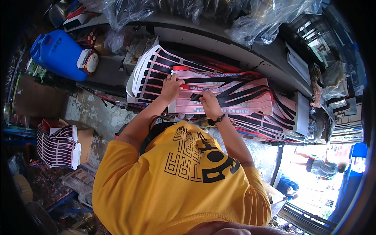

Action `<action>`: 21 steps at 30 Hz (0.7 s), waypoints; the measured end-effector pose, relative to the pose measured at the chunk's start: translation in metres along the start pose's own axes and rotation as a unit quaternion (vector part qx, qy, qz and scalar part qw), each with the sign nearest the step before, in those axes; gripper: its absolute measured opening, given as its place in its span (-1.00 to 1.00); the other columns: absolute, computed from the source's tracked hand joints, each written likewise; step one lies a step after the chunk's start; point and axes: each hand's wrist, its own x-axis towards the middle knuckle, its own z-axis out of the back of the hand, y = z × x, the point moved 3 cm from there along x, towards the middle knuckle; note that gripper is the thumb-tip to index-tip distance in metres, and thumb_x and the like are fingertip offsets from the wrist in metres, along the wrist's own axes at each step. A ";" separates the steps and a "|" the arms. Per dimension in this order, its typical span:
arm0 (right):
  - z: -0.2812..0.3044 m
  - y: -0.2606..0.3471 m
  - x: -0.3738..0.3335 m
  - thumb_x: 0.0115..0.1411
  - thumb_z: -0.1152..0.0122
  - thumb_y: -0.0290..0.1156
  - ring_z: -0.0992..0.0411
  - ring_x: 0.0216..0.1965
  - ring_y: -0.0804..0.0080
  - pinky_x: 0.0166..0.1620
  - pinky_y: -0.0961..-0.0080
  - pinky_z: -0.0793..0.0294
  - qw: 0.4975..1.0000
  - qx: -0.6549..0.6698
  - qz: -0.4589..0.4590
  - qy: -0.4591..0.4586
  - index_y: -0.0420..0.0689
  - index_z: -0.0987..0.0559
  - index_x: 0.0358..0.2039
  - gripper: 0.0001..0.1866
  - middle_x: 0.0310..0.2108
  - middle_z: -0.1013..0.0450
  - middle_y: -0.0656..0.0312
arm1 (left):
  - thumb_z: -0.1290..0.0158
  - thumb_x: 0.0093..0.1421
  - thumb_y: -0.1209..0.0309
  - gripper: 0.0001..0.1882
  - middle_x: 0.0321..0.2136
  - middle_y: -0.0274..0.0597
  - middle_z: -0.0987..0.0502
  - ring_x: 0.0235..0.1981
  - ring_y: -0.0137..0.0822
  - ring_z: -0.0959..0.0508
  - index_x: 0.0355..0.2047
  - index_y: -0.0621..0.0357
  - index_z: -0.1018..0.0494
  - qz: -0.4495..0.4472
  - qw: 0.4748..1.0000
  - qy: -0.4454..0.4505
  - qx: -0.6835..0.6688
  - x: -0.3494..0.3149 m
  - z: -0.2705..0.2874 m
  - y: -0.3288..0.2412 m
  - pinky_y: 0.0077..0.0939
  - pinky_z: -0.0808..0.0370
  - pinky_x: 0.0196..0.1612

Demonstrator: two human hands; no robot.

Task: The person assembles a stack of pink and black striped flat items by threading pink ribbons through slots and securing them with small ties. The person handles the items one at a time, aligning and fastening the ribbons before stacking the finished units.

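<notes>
A pink printed sheet (184, 106) lies on the bench in front of me, with black and red ribbons across it. My left hand (170, 88) is at the sheet's left edge, its fingers bent and the thumb down on the end of a black ribbon (213, 79). Just beyond those fingers is the end of a red ribbon (181, 68). Closer to me, my right hand (211, 105) pinches another black ribbon (195, 96) by its short end. Loose black ribbons (239, 92) fan away to the right. The right fingertips are partly hidden.
White-edged striped sheets (143, 74) are stacked left of my work. A blue jerrycan (58, 55) lies farther left. Clear plastic bags (258, 23) hang over the shelf edge (211, 33) at the back. More striped sheets (58, 147) rest on a cardboard box (85, 145) at lower left.
</notes>
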 end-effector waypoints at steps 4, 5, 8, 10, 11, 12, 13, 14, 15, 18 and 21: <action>0.020 -0.012 0.003 0.29 -0.02 -0.46 -0.38 -0.17 -0.11 -0.13 0.17 -0.36 0.989 0.076 -0.127 -0.030 -0.22 -0.43 -0.18 -0.86 -0.30 -0.43 -0.06 | -0.18 0.04 0.46 -0.81 -0.32 -0.24 -0.50 -0.23 -0.12 -0.51 -0.29 -0.05 -0.54 -0.020 0.996 -0.085 -0.020 -0.005 0.007 -0.001 -0.16 -0.44 -0.17; 0.025 -0.015 0.006 0.30 -0.01 -0.45 -0.38 -0.18 -0.11 -0.14 0.18 -0.36 0.980 0.104 -0.164 -0.035 -0.22 -0.43 -0.18 -0.86 -0.30 -0.42 -0.05 | -0.19 0.04 0.46 -0.83 -0.42 -0.26 -0.52 -0.32 -0.16 -0.55 -0.32 -0.05 -0.53 -0.022 0.993 -0.109 -0.030 -0.007 0.010 -0.003 -0.21 -0.47 -0.25; 0.038 -0.012 0.018 0.25 -0.17 -0.27 -0.39 -0.19 -0.11 -0.12 0.18 -0.36 0.985 0.099 -0.131 -0.049 -0.22 -0.38 -0.10 -0.66 -0.28 -0.42 -0.10 | -0.23 0.02 0.44 -0.79 -0.62 -0.30 -0.48 -0.60 -0.22 -0.52 -0.29 -0.05 -0.56 -0.075 0.969 -0.230 -0.050 -0.021 0.027 -0.018 -0.35 -0.46 -0.49; 0.041 -0.003 0.027 0.07 -0.39 -0.13 -0.37 -0.09 -0.13 -0.01 0.19 -0.36 0.988 0.108 -0.107 -0.040 -0.23 -0.35 -0.01 -0.38 -0.16 -0.41 -0.14 | -0.25 0.00 0.47 -0.77 -0.63 -0.26 -0.49 -0.63 -0.21 -0.51 -0.28 -0.03 -0.58 -0.102 0.956 -0.271 -0.051 -0.029 0.038 -0.027 -0.36 -0.44 -0.54; 0.041 0.004 0.031 0.04 -0.41 -0.12 -0.36 -0.05 -0.13 0.02 0.18 -0.35 0.994 0.060 -0.088 -0.027 -0.22 -0.35 0.01 -0.35 -0.13 -0.40 -0.13 | -0.26 0.00 0.48 -0.76 -0.64 -0.24 -0.49 -0.64 -0.20 -0.51 -0.27 -0.01 -0.60 -0.113 0.950 -0.288 -0.050 -0.033 0.044 -0.032 -0.36 -0.43 -0.57; 0.041 0.011 0.034 0.00 -0.44 -0.11 -0.35 -0.02 -0.12 0.06 0.18 -0.34 0.998 0.011 -0.068 -0.013 -0.22 -0.35 0.02 -0.31 -0.09 -0.39 -0.13 | -0.27 -0.04 0.51 -0.69 -0.65 -0.25 -0.48 -0.67 -0.23 -0.49 -0.22 -0.02 -0.60 -0.117 0.959 -0.254 -0.055 -0.037 0.048 -0.034 -0.39 -0.42 -0.55; 0.041 0.019 0.036 -0.04 -0.46 -0.11 -0.33 0.01 -0.12 0.10 0.18 -0.32 0.999 -0.034 -0.025 -0.006 -0.22 -0.35 0.04 -0.27 -0.06 -0.38 -0.12 | -0.27 -0.05 0.51 -0.68 -0.64 -0.26 -0.49 -0.66 -0.25 -0.49 -0.22 -0.02 -0.61 -0.134 0.959 -0.243 -0.053 -0.040 0.052 -0.038 -0.39 -0.42 -0.55; 0.040 0.024 0.041 -0.09 -0.48 -0.16 -0.29 0.08 -0.08 0.17 0.16 -0.28 0.999 -0.017 -0.005 0.029 -0.20 -0.37 0.07 -0.25 0.03 -0.34 -0.09 | -0.28 -0.06 0.51 -0.67 -0.63 -0.27 -0.49 -0.66 -0.26 -0.49 -0.22 -0.01 -0.61 -0.152 0.959 -0.235 -0.054 -0.043 0.055 -0.042 -0.39 -0.41 -0.55; 0.036 0.028 0.044 -0.10 -0.48 -0.19 -0.29 0.08 -0.07 0.17 0.17 -0.28 0.998 -0.031 -0.006 0.057 -0.19 -0.37 0.06 -0.26 0.02 -0.34 -0.08 | -0.28 -0.07 0.51 -0.66 -0.61 -0.28 -0.49 -0.65 -0.28 -0.49 -0.22 -0.01 -0.61 -0.167 0.959 -0.223 -0.054 -0.046 0.058 -0.045 -0.39 -0.41 -0.55; 0.024 0.037 0.049 -0.12 -0.43 -0.35 -0.30 0.05 -0.03 0.14 0.18 -0.31 0.990 -0.046 0.048 0.123 -0.17 -0.43 -0.01 -0.38 -0.08 -0.37 -0.01 | -0.26 -0.04 0.48 -0.69 -0.57 -0.28 -0.46 -0.63 -0.29 -0.46 -0.22 -0.01 -0.60 -0.185 0.961 -0.204 -0.037 -0.052 0.063 -0.052 -0.38 -0.38 -0.58; 0.010 0.033 0.048 -0.09 -0.41 -0.38 -0.31 -0.04 -0.06 0.06 0.18 -0.32 0.985 -0.042 0.038 0.165 -0.19 -0.43 -0.11 -0.49 -0.17 -0.35 0.02 | -0.26 -0.07 0.60 -0.67 -0.50 -0.17 -0.46 -0.49 -0.17 -0.51 -0.24 0.07 -0.57 -0.232 0.939 -0.205 -0.150 -0.052 0.065 -0.056 -0.39 -0.45 -0.45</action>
